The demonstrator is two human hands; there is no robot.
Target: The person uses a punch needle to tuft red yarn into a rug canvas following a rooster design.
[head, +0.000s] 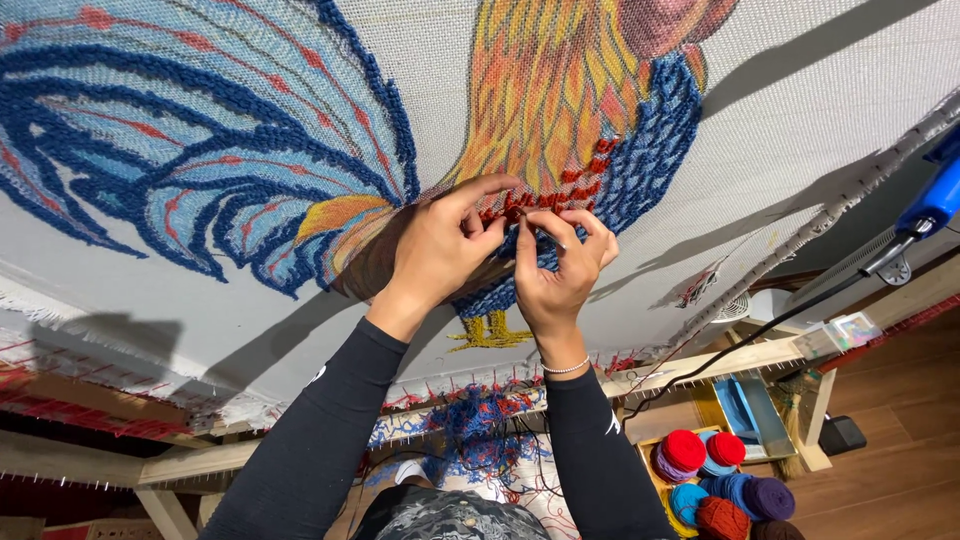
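Observation:
A white backing cloth (820, 90) stretched on a wooden frame fills the view, tufted with a rooster picture (300, 150) in blue, orange and red yarn. My left hand (440, 245) and my right hand (560, 265) meet on the rooster's lower body, fingers pinched at a patch of red tufts (585, 180). Both hands seem to pinch yarn or cloth there; what lies between the fingertips is too small to tell. Black sleeves cover both arms, and a bead bracelet (566, 368) circles my right wrist.
A blue tufting gun (935, 200) with a black cable hangs at the right edge. Balls of red, blue, purple and rust yarn (715, 475) sit in a yellow crate at lower right. Loose blue yarn scraps (480, 420) pile under the wooden frame bar (720, 362).

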